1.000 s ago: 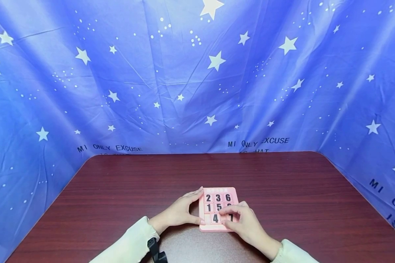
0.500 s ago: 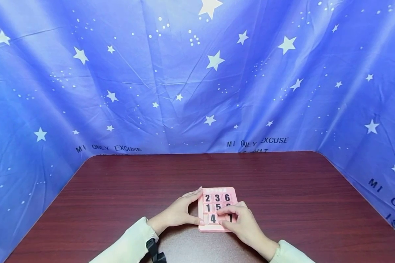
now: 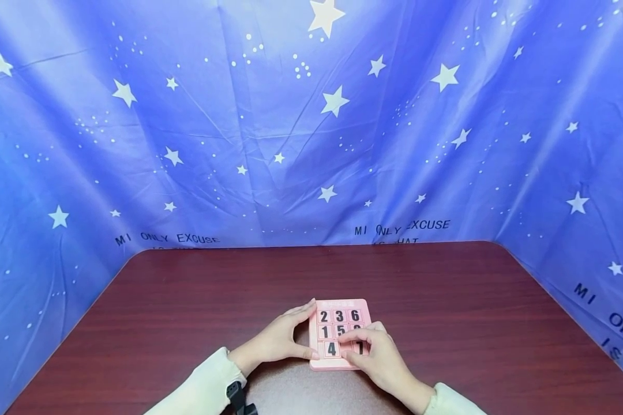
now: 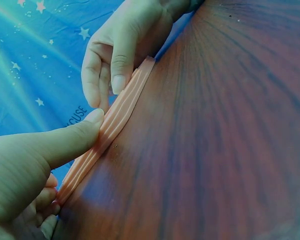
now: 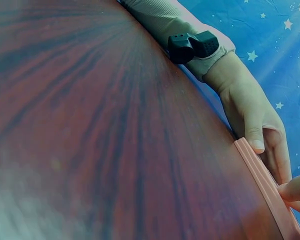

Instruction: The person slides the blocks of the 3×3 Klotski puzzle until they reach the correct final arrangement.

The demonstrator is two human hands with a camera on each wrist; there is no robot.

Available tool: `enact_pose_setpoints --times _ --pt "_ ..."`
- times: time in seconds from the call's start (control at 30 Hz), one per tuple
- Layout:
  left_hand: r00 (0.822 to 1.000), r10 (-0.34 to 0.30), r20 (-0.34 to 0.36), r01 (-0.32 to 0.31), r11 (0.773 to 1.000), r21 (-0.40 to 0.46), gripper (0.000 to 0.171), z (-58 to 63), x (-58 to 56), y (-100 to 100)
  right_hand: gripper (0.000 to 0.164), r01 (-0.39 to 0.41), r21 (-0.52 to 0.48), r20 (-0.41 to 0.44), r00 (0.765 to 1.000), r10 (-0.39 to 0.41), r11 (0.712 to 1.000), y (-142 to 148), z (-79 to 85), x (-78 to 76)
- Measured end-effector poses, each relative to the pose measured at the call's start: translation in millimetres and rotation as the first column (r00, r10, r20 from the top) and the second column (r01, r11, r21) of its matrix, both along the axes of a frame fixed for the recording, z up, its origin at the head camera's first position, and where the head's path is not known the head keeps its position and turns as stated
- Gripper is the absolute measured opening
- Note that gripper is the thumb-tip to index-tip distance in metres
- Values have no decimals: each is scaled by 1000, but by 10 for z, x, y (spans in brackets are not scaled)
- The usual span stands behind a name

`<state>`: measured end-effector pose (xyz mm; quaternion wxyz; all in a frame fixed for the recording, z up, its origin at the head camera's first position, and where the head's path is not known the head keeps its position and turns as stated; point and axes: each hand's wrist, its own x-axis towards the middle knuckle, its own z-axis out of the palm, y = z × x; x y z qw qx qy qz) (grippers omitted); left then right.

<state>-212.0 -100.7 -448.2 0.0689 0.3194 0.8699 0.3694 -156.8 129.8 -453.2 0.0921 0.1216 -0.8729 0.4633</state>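
A pink number slide puzzle [image 3: 326,364] lies flat on the table, its black-numbered tiles facing up. My left hand [image 3: 276,341] grips its left side, thumb at the lower corner and fingers along the upper edge. Over the right half, my right hand [image 3: 384,358] reaches in, with forefinger and thumb tips touching down beside the 4 tile [image 3: 331,349]. That tile sits in the bottom row, a narrow slot on its left and a wider one on its right. The middle-row right tile and part of the 7 tile are covered by my right fingers. In the left wrist view the right thumb [image 4: 121,70] points down at the puzzle.
The dark red wooden table [image 3: 197,300] extends around the puzzle. A blue cloth with white stars [image 3: 270,115] hangs behind and at both sides. A black device [image 3: 236,395] is strapped at my left wrist.
The 4 tile has slid a little left, pushed by my right fingers, and the slot on its left has narrowed. My left hand keeps its grip. The head view has shifted slightly.
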Motion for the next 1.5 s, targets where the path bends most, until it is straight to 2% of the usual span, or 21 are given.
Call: enact_pose_setpoints --times 0.3,0.67,0.87,1.0,1.2,1.33,1.5 --pt "1000 5 -1 -5 1000 -3 97 -35 8 -18 29 -3 3 -49 999 3 1000 -65 -35 33" --pt "1000 4 -11 -4 1000 -3 97 -53 16 -46 26 -17 39 -24 1000 18 999 -127 -6 52" --pt "1000 3 -5 -4 1000 -8 97 -47 11 -59 24 -34 12 -93 995 35 999 -107 -26 35" --pt "1000 -3 -2 3 1000 0 96 -30 0 -59 22 -44 -35 -155 987 38 998 -51 -37 0" --pt "1000 -3 0 3 1000 -14 98 -29 -13 -12 19 -86 -93 -182 981 68 992 116 -26 -32" --pt "1000 0 14 0 1000 -10 98 -20 -9 2 22 -100 -59 -197 977 86 993 237 -15 -42" --pt "1000 3 16 -3 1000 -5 98 12 -7 -2 20 -101 -9 -178 979 98 995 395 -9 -58"
